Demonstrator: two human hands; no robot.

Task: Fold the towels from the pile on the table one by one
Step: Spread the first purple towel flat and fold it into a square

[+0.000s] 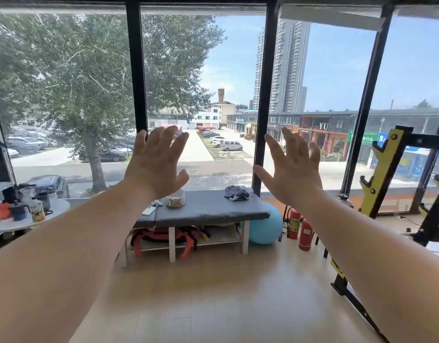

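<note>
A small crumpled pile of grey-blue and white towels (238,193) lies at the right end of a grey padded table (208,210) by the window, some way ahead of me. I hold both arms stretched out in front at chest height. My left hand (157,163) and my right hand (291,169) are raised with fingers spread, backs toward me. Neither hand holds or touches anything. Both are well short of the table.
On the table's left end sit a woven basket (175,199) and a white phone (149,210). A blue exercise ball (268,225) and two red fire extinguishers (300,227) stand right of it. A yellow-black rack (387,174) is at right, a cluttered round table (27,219) at left. Wooden floor lies between.
</note>
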